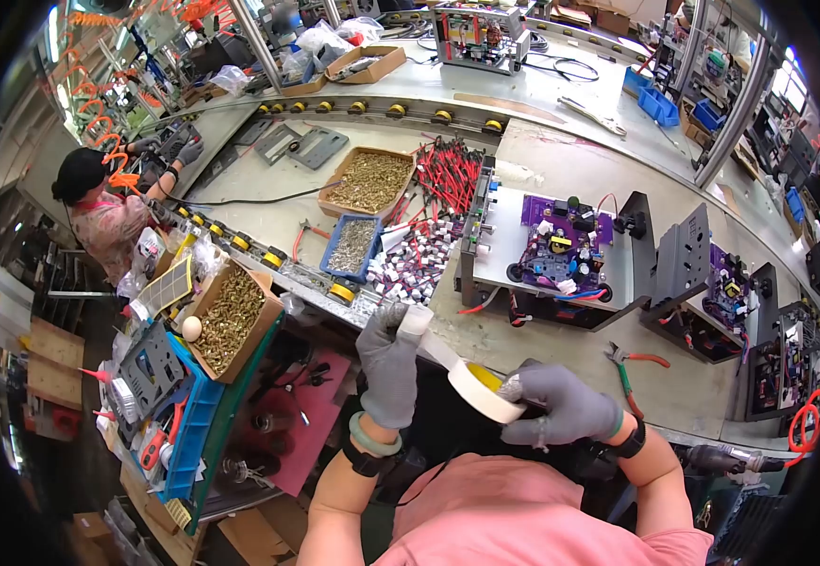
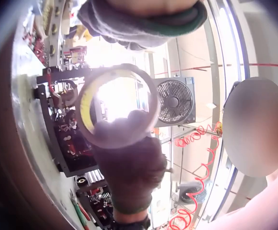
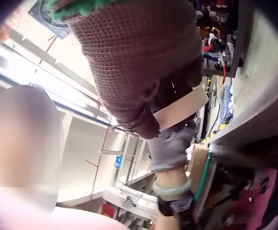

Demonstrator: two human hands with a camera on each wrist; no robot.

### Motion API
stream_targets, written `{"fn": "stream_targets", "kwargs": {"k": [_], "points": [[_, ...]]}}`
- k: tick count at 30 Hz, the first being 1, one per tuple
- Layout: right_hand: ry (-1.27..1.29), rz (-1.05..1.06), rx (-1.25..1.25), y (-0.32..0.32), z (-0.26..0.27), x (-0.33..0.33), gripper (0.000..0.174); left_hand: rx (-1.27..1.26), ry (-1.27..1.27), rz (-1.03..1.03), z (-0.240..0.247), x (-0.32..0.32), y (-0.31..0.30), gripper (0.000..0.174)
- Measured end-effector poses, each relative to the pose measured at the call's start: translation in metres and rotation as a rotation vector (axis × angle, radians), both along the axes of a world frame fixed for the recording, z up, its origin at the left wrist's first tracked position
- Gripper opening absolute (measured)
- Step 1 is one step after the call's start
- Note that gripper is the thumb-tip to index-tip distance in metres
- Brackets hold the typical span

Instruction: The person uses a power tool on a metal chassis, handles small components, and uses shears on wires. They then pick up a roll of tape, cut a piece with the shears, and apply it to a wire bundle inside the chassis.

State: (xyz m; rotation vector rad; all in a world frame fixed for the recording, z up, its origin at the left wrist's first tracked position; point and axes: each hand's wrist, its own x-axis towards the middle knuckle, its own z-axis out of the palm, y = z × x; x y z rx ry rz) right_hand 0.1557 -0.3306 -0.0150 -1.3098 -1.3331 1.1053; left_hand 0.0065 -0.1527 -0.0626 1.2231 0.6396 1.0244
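Note:
Both hands wear grey knitted gloves. A roll of white tape (image 1: 482,393) with a yellow inner core is gripped by my right hand (image 1: 561,406), in front of my chest. From the roll a pulled-out strip (image 1: 440,353) runs up to my left hand (image 1: 388,373), whose fingers pinch its free end. In the left wrist view the tape roll (image 2: 151,96) appears as a ring, with the right hand (image 2: 129,167) behind its lower side. The right wrist view shows the roll's pale outer face (image 3: 183,109) beside the right hand's fingers.
Past my hands, the bench holds an open chassis with a purple circuit board (image 1: 570,241), pliers (image 1: 629,373), white connectors (image 1: 419,259), a blue screw tray (image 1: 351,247) and a box of brass parts (image 1: 368,181). At left stands another parts box (image 1: 231,321). Another person (image 1: 108,222) works farther left.

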Motion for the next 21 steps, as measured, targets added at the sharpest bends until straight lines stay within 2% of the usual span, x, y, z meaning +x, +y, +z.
{"fn": "stream_targets", "kwargs": {"k": [3,5,7,9,10,11,13,14,15,17,18,19,20,21], "points": [[0.096,0.093,-0.096,-0.007,0.015,0.006,0.029,0.055,0.080,-0.032,-0.019,0.005,-0.002,0.016],[0.340,0.102,-0.190,-0.003,0.036,0.009,0.026,0.056,0.174,-0.196,-0.027,0.007,-0.007,0.017],[0.444,0.101,-0.051,0.009,0.047,0.010,0.027,0.138,0.184,-0.233,-0.021,0.010,-0.014,0.016],[0.475,0.175,-0.038,0.025,0.049,0.014,0.028,0.185,0.101,-0.341,-0.006,0.013,-0.022,0.028],[0.472,0.130,0.006,0.034,0.048,0.012,0.029,0.567,0.325,-0.323,-0.006,0.009,-0.019,0.046],[0.467,0.088,0.050,0.043,0.046,0.010,0.030,0.787,0.402,-0.233,-0.005,0.012,-0.021,0.066],[0.556,0.012,0.145,0.056,0.031,0.010,0.035,0.806,0.411,-0.242,0.014,0.014,-0.029,0.087],[0.514,-0.005,0.093,0.058,0.027,0.018,0.035,0.386,0.127,-0.252,0.009,0.015,-0.037,0.114],[0.473,-0.020,0.041,0.062,0.022,0.025,0.034,0.383,0.288,-0.205,-0.008,0.005,-0.030,0.129],[0.541,-0.065,-0.004,0.068,-0.011,0.025,0.035,0.900,0.402,0.011,0.010,-0.001,-0.033,0.134],[0.209,0.004,0.197,0.072,-0.037,0.029,0.037,0.900,0.403,0.012,0.020,-0.003,-0.034,0.134],[-0.127,0.073,0.394,0.073,-0.051,0.029,0.040,0.960,0.386,0.004,0.030,-0.003,-0.034,0.119],[-0.184,0.050,0.480,0.068,-0.053,0.020,0.043,1.020,0.369,-0.003,0.035,-0.003,-0.032,0.103],[0.224,0.184,-0.104,0.055,-0.047,0.018,0.044,1.020,0.372,0.004,0.031,-0.004,-0.028,0.103]]}}
